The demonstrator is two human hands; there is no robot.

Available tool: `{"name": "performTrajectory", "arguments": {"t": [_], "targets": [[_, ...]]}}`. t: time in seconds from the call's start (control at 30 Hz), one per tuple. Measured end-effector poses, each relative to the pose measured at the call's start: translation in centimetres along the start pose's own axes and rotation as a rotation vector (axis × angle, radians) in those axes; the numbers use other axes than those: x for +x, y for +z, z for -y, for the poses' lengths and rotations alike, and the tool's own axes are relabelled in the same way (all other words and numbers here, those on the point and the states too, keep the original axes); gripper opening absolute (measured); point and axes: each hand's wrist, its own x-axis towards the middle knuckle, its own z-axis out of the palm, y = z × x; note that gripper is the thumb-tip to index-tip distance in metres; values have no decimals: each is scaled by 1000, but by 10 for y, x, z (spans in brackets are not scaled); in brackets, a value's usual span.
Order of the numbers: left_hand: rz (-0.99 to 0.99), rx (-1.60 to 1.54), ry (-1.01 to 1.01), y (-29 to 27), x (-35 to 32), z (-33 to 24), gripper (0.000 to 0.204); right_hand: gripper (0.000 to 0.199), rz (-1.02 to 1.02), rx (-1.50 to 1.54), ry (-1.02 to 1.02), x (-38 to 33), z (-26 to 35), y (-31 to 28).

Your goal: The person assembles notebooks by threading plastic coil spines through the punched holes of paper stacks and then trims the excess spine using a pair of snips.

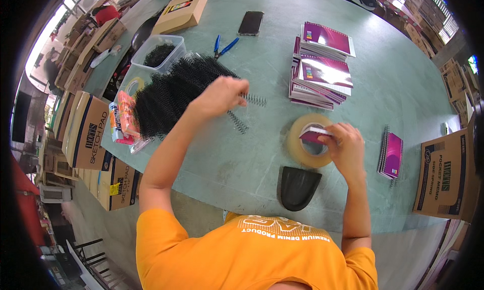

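My left hand point(221, 95) is closed in a pinch at the right edge of a large heap of black spiral binding coils point(174, 91). One thin coil point(256, 100) sticks out to the right from its fingertips, and another coil point(237, 122) lies just below. My right hand point(347, 145) grips a small purple-covered notebook point(313, 134), tilted so that its white page edge shows. The notebook is over a wide roll of clear tape point(297, 148) lying on the table. My fingers hide part of the notebook.
Stacked purple notebooks point(325, 70) stand beyond the tape; finished-looking spiral notebooks point(391, 155) lie at right. Near me sits a black rounded object point(300, 188). Blue-handled cutters point(224, 48), a phone point(251, 23), a clear plastic tub point(179, 47) and a cardboard box point(443, 174) are around.
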Motion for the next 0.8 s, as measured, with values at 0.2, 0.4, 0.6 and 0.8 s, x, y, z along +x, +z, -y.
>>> {"name": "performTrajectory", "arguments": {"t": [0.2, 0.4, 0.6, 0.8], "targets": [[312, 290, 175, 38, 3, -25, 23, 14, 24, -29, -45, 4, 2, 7], [-171, -434, -76, 34, 4, -48, 27, 11, 10, -53, -32, 8, -1, 11], [-210, -1217, -78, 53, -4, -41, 17, 11, -40, -8, -60, 18, 3, 8], [-243, -1298, -80, 50, -6, -48, 19, 12, -59, -92, -66, 17, -4, 21]]}}
